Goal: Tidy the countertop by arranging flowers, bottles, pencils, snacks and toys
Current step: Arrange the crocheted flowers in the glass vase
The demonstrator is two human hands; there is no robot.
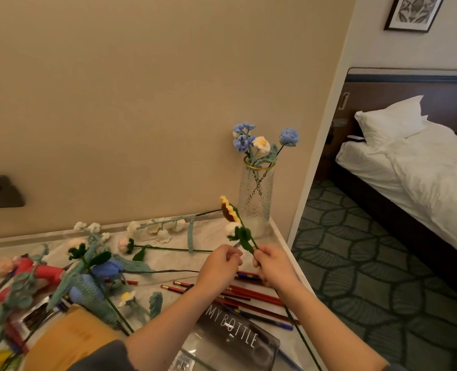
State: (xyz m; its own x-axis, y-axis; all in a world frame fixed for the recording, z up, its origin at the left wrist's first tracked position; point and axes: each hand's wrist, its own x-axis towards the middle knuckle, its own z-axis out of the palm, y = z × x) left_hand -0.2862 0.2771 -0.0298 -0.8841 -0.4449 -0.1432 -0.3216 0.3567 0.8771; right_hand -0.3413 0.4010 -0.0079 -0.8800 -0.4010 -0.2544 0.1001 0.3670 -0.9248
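As right-hand fingers (258, 257) grip one sunflower (228, 210), one vase (255, 199) holds three flowers (262, 142).

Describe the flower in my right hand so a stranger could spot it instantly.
Find the glass vase in the countertop's far right corner. Just in front, the right hand pinches the sunflower by its green stem. Only it has yellow petals round a brown centre.

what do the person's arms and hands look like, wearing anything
Both forearms are bare. The left hand and right hand show no gloves, rings or watch. A dark grey sleeve covers the left upper arm; a grey sleeve edge just shows at the right.
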